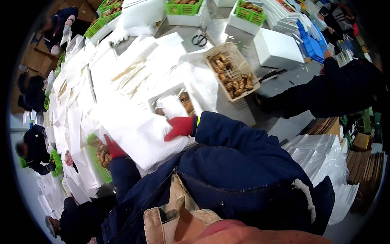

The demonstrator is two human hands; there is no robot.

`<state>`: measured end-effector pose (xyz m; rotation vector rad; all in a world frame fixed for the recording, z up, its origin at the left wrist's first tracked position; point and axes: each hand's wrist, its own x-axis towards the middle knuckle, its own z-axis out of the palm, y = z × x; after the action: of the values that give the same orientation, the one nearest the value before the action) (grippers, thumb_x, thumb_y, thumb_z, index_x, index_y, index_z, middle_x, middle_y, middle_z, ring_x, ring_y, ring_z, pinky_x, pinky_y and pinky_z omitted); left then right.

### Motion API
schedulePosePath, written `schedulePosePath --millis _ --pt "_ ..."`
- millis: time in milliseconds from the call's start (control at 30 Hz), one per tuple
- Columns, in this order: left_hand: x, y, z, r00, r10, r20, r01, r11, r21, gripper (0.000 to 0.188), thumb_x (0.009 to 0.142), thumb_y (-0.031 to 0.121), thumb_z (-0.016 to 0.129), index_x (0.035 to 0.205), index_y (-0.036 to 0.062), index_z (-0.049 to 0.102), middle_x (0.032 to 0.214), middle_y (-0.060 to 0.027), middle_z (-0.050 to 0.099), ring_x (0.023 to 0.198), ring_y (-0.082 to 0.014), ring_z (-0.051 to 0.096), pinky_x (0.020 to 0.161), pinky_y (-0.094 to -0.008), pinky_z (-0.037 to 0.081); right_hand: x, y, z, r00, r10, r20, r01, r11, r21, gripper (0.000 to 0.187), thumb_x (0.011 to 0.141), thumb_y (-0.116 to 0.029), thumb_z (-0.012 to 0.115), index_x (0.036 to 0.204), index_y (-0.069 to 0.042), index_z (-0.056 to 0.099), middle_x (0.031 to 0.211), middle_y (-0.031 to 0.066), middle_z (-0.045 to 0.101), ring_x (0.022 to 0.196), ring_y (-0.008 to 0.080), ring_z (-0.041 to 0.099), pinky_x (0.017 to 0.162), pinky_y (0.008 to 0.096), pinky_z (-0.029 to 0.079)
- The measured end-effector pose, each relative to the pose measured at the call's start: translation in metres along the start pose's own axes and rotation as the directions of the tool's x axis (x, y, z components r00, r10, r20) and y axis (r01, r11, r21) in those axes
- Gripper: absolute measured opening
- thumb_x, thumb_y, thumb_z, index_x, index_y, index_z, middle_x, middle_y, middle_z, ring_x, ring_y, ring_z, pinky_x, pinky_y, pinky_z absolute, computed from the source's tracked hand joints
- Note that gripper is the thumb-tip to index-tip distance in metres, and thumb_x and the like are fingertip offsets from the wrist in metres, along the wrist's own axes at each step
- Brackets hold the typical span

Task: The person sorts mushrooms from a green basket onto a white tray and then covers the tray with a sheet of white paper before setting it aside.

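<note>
A broad white paper sheet (136, 132) spreads between my hands, with a soft textured surface. My left hand (115, 148), in a red glove, grips its left edge. My right hand (178, 128), also red-gloved, holds the sheet's right side, with part of the fingers hidden. Just beyond the sheet is a white foam box (151, 101) with brown, knobbly mushroom-like pieces (186, 102) and crumpled white paper in it. Beside my left hand, a green basket (106, 175) holds more of these pieces. A beige plastic crate (251, 90) of them stands to the right.
Black scissors (199, 39) lie at the table's far side, and a dark-handled knife (273, 75) is right of the crate. A closed white foam box (278, 46) stands far right. Stacked white sheets (69, 122) cover the left. Co-workers (345, 87) stand on both sides.
</note>
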<state>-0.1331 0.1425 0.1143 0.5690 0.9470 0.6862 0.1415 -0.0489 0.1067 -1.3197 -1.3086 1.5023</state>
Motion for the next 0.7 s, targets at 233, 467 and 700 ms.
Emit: schedulePosePath --millis 233,467,700 --pt "0.155 0.011 -0.086 0.969 -0.245 0.044 0.201 0.875 0.439 0.049 0.091 0.036 0.055 0.123 -0.0011 0.057 0.120 -0.0165 0.062 0.108 -0.0281 0.061 0.093 -0.0402 0.049 -0.017 0.041 -0.021 0.977 0.206 0.061 -0.185 0.951 -0.249 0.070 0.071 -0.047 0.077 0.114 0.005 0.061 0.106 0.0212 0.067 0.095 0.0301 0.065 0.081 0.0361 0.050" --pt "0.292 0.124 0.058 0.900 0.412 0.144 -0.433 0.801 0.413 0.045 0.081 0.018 0.065 0.122 0.0002 0.058 0.117 -0.0111 0.061 0.106 -0.0243 0.058 0.096 -0.0324 0.043 -0.023 0.042 -0.096 0.969 0.092 -0.229 -0.081 0.995 0.058 0.061 0.068 -0.031 0.081 0.119 -0.003 0.062 0.103 0.0113 0.069 0.087 0.0192 0.066 0.083 0.0330 0.051" --pt "0.289 0.254 0.206 0.575 0.735 0.359 -0.818 0.527 0.231 0.069 0.075 0.018 0.060 0.139 0.0014 0.043 0.136 -0.0111 0.050 0.125 -0.0235 0.045 0.105 -0.0310 0.032 0.002 -0.009 -0.110 0.910 0.054 -0.412 0.050 0.970 0.236 0.048 0.080 -0.029 0.071 0.117 -0.001 0.058 0.087 0.0093 0.064 0.069 0.0158 0.060 0.059 0.0290 0.051"
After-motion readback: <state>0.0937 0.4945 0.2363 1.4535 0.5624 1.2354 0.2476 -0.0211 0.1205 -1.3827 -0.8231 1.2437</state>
